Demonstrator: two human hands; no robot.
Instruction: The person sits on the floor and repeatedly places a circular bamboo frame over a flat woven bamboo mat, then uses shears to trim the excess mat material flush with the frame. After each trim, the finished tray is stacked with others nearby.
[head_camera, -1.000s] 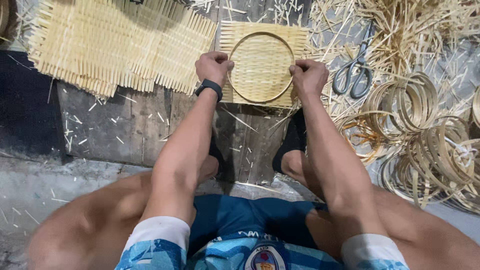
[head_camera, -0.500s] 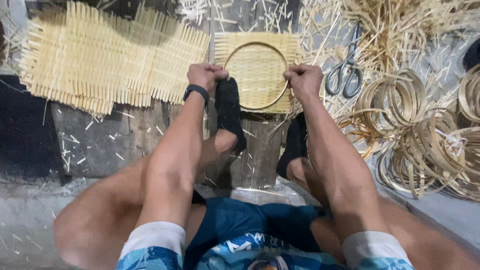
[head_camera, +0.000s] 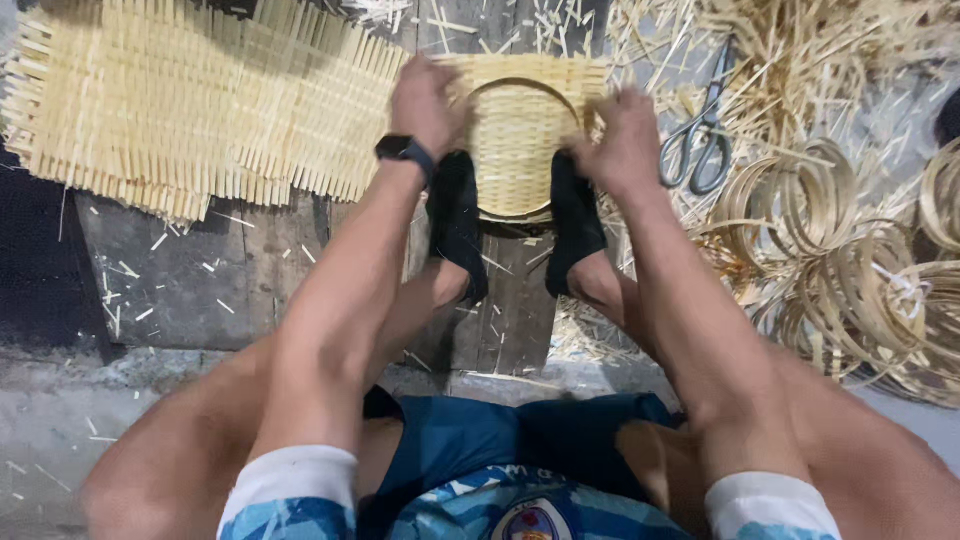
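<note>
A small square woven bamboo mat (head_camera: 520, 140) lies on dark wooden boards with a round bamboo hoop (head_camera: 522, 92) on top of it. My left hand (head_camera: 428, 100), a black band on its wrist, grips the mat and hoop at the left edge. At the right edge my right hand (head_camera: 625, 140) grips them too. Both my feet in black socks (head_camera: 460, 225) press on the mat's near edge from either side.
A large woven bamboo mat (head_camera: 190, 100) lies to the left. Scissors (head_camera: 700, 135) rest right of my right hand among loose bamboo strips. Several coiled bamboo hoops (head_camera: 830, 270) pile at the right. Wooden boards (head_camera: 190, 280) carry scattered splinters.
Both feet have slid forward onto the mat's near edge. My hands stayed gripping the mat and hoop at its two sides.
</note>
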